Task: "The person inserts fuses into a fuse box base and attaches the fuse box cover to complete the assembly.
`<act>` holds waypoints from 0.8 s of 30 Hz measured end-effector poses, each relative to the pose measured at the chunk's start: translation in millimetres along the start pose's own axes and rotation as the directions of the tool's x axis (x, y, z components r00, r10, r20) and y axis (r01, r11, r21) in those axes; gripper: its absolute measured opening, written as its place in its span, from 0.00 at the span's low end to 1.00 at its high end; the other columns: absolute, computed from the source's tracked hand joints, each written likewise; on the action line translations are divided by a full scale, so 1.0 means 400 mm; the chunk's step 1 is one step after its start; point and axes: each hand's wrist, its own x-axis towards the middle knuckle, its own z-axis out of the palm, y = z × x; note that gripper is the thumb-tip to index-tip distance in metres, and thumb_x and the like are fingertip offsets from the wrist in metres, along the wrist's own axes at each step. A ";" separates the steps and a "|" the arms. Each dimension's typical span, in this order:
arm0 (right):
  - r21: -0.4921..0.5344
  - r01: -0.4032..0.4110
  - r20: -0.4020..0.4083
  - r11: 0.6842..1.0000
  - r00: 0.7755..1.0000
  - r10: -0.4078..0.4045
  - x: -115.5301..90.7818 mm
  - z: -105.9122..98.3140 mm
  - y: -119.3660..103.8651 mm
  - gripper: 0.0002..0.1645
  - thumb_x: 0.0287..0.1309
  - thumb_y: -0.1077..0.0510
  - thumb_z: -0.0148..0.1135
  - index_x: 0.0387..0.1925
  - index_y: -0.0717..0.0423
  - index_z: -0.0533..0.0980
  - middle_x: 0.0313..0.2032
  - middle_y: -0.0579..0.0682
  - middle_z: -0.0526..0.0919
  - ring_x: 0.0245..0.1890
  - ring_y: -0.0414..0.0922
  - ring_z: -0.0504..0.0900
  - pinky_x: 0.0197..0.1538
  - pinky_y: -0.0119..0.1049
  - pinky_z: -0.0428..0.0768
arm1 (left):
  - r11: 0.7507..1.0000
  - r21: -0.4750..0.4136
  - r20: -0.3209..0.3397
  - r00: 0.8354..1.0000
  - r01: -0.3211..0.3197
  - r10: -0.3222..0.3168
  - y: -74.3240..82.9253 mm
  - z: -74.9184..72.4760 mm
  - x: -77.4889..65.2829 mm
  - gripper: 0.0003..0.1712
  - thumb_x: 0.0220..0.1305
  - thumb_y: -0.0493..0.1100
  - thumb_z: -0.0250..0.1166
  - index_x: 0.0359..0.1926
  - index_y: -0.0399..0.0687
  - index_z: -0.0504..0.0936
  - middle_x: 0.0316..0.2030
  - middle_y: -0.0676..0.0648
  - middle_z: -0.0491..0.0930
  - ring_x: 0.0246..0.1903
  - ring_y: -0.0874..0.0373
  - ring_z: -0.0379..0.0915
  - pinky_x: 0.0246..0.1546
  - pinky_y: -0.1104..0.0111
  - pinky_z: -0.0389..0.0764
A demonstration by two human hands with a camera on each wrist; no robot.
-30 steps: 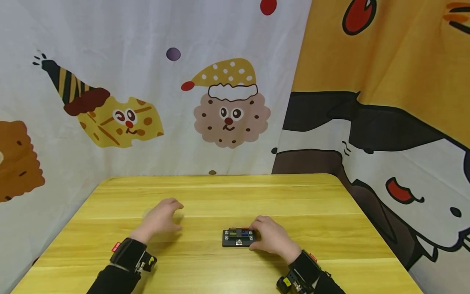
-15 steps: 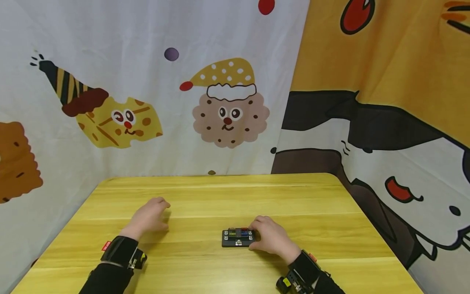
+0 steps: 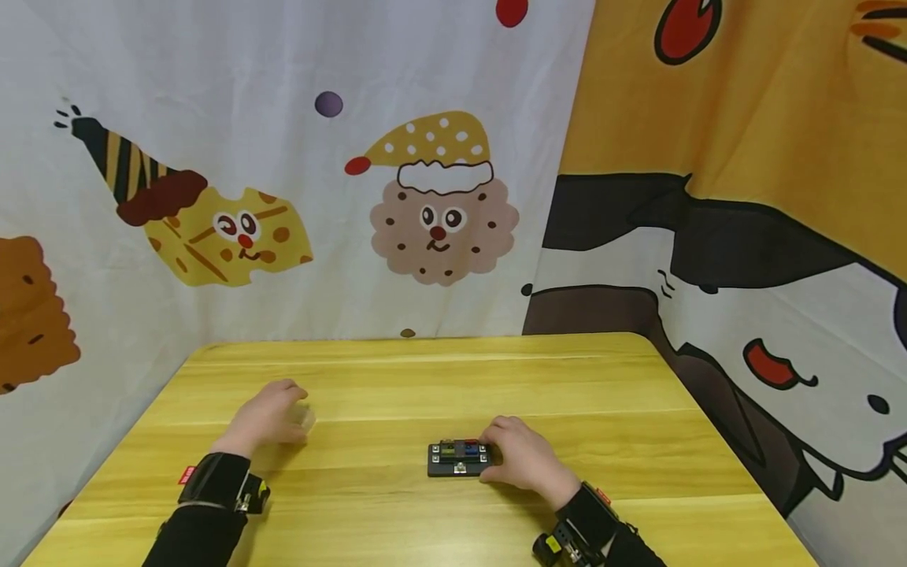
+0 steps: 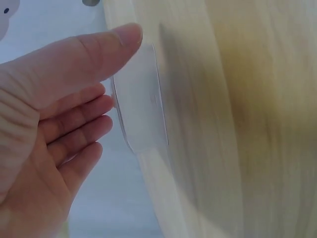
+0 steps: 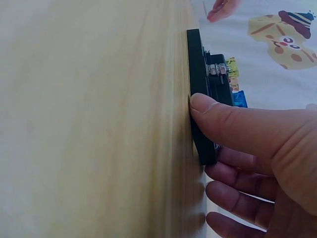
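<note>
My right hand (image 3: 527, 457) pinches the right end of a black fuse block (image 3: 453, 460), which sits on the wooden table. Its thumb presses the front edge of the base in the right wrist view, where yellow and blue fuses (image 5: 239, 99) and metal screws show on the block. Farther left, my left hand (image 3: 262, 417) spreads its thumb and fingers about a small clear plastic cover (image 4: 141, 99) close over the table. In the left wrist view the thumb overlaps the cover's upper end, and the other fingertips lie by its left edge; the index finger is hidden behind the thumb.
The wooden table (image 3: 368, 512) is yellow, with rounded far corners. Behind it hangs a curtain (image 3: 269, 47) printed with cartoon faces, with a yellow and black part at the right. Both wrists wear black camera bands (image 3: 216, 480).
My left hand has moved left across the table to around the clear cover, whose right part now shows between thumb and fingers. The right hand and the fuse block stay put.
</note>
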 end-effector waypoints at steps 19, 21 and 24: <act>-0.003 0.006 -0.007 1.000 1.000 -0.006 0.001 0.005 0.004 0.28 0.39 0.45 0.81 0.43 0.52 0.83 0.41 0.44 0.78 0.43 0.44 0.75 0.46 0.42 0.79 | 1.000 -0.005 0.002 1.000 -0.008 0.008 -0.029 0.017 -0.005 0.22 0.44 0.37 0.78 0.43 0.34 0.83 0.40 0.39 0.80 0.42 0.38 0.76 0.46 0.47 0.76; -0.005 0.007 -0.011 1.000 1.000 -0.007 0.001 0.005 0.004 0.28 0.39 0.45 0.81 0.43 0.52 0.83 0.40 0.43 0.78 0.43 0.44 0.75 0.46 0.42 0.78 | 1.000 -0.009 0.002 1.000 -0.009 0.009 -0.031 0.018 -0.004 0.21 0.44 0.36 0.78 0.42 0.34 0.84 0.39 0.40 0.81 0.41 0.39 0.76 0.45 0.48 0.76; -0.007 0.009 -0.015 1.000 1.000 -0.009 0.001 0.004 0.004 0.28 0.39 0.45 0.81 0.43 0.52 0.83 0.40 0.43 0.78 0.42 0.44 0.75 0.46 0.42 0.78 | 1.000 -0.022 0.007 1.000 -0.006 0.006 -0.034 0.021 -0.004 0.20 0.45 0.36 0.78 0.41 0.35 0.84 0.37 0.41 0.81 0.38 0.42 0.77 0.43 0.49 0.77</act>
